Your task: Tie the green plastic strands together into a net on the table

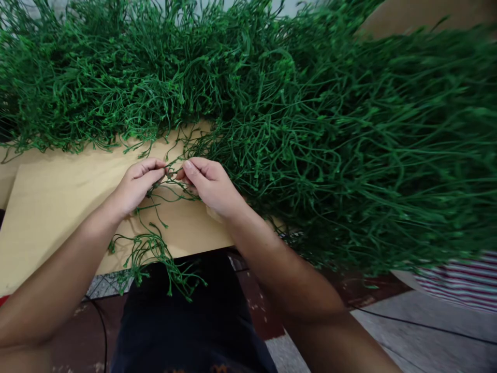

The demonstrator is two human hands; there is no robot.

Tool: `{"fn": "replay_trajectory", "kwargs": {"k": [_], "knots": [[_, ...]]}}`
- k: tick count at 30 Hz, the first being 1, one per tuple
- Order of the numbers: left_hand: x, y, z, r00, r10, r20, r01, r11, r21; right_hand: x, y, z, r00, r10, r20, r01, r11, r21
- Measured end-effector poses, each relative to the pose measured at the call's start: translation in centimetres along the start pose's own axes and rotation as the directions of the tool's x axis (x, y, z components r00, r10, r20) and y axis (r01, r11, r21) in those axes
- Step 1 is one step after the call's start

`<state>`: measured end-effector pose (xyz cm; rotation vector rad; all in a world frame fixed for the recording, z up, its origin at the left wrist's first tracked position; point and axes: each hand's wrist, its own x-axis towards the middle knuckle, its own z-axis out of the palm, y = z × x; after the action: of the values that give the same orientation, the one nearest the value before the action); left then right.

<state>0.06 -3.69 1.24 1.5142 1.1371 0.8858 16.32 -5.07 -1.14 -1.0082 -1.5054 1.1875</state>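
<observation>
Between my two hands are thin green plant stems (pixel 171 178) with small knobbly tips; they look like artificial greenery. My left hand (pixel 142 178) pinches some of them between thumb and fingers. Close by on the right, my right hand (pixel 205 181) is also closed in a pinch on the stems, its thumb on top. Below my hands a loose bunch of the same stems (pixel 151 251) hangs over the near edge of a tan board (pixel 70 202). Whether the held stems join that bunch I cannot tell.
A thick heap of green stems (pixel 128 77) covers the back, and a larger mass (pixel 361 145) fills the right side. A brown cardboard piece (pixel 423 18) stands at the top right. Black cables (pixel 423 325) run across the floor. Striped cloth (pixel 462 282) shows at the right.
</observation>
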Motion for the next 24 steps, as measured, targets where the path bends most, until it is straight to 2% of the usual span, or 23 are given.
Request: {"fn": "replay_trajectory", "kwargs": {"k": [5,8,11,14,17,19,20,21,24], "knots": [[-0.3,0.3,0.1,0.999,0.022,0.046,-0.024,0.998,0.058,-0.2,-0.2,0.1,0.999,-0.046,0.020,0.047,0.997,-0.064],[0.0,-0.2,0.1,0.999,0.040,0.015,-0.041,0.996,0.077,-0.4,-0.3,0.0,0.996,-0.080,0.027,0.082,0.992,-0.091],[0.4,-0.7,-0.1,0.999,0.025,-0.033,-0.023,0.997,0.074,-0.8,-0.6,0.1,0.977,-0.202,0.063,0.210,0.962,-0.176],[1.1,-1.0,-0.8,0.991,-0.029,-0.131,0.037,0.998,0.058,-1.7,-1.7,0.7,0.912,-0.369,0.178,0.406,0.871,-0.278],[1.6,-1.3,-2.3,0.938,-0.110,-0.328,0.096,0.994,-0.059,-3.1,-3.4,1.5,0.794,-0.510,0.329,0.603,0.727,-0.328],[1.7,-1.3,-3.0,0.920,-0.142,-0.365,0.101,0.986,-0.130,-3.7,-4.5,1.3,0.733,-0.580,0.356,0.681,0.631,-0.372],[1.6,-1.3,-3.2,0.930,-0.146,-0.338,0.103,0.985,-0.142,-3.9,-5.0,0.8,0.738,-0.586,0.334,0.673,0.609,-0.420],[1.5,-1.2,-3.2,0.944,-0.143,-0.298,0.105,0.984,-0.142,-4.0,-5.4,0.1,0.766,-0.580,0.276,0.632,0.600,-0.492],[1.1,-1.0,-2.3,0.980,-0.126,-0.156,0.108,0.987,-0.121,-4.1,-6.2,-3.0,0.866,-0.499,0.029,0.388,0.636,-0.667]]}}
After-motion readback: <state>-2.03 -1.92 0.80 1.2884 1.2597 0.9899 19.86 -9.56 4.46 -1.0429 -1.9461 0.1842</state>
